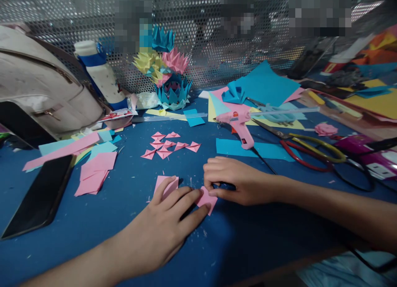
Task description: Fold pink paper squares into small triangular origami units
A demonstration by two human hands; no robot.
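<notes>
My left hand (169, 221) lies over the blue table with its fingers spread. Its thumb and index fingertip rest on a small pink paper piece (207, 199), and its outer fingers touch a second pink paper square (161, 182). On the right, my right hand (229, 180) is curled, with thumb and index finger pinching the edge of the small pink paper piece. Just beyond lie several folded pink paper triangles (164, 144). A stack of pink paper pieces (94, 175) sits to the left.
A pink glue gun (237, 123) lies behind my right hand, near scissors (310, 152) and a blue paper strip (257, 150). At left are a phone (40, 196), bag (46, 80) and bottle (99, 72). Folded paper flowers (173, 90) stand by the perforated metal panel (198, 14).
</notes>
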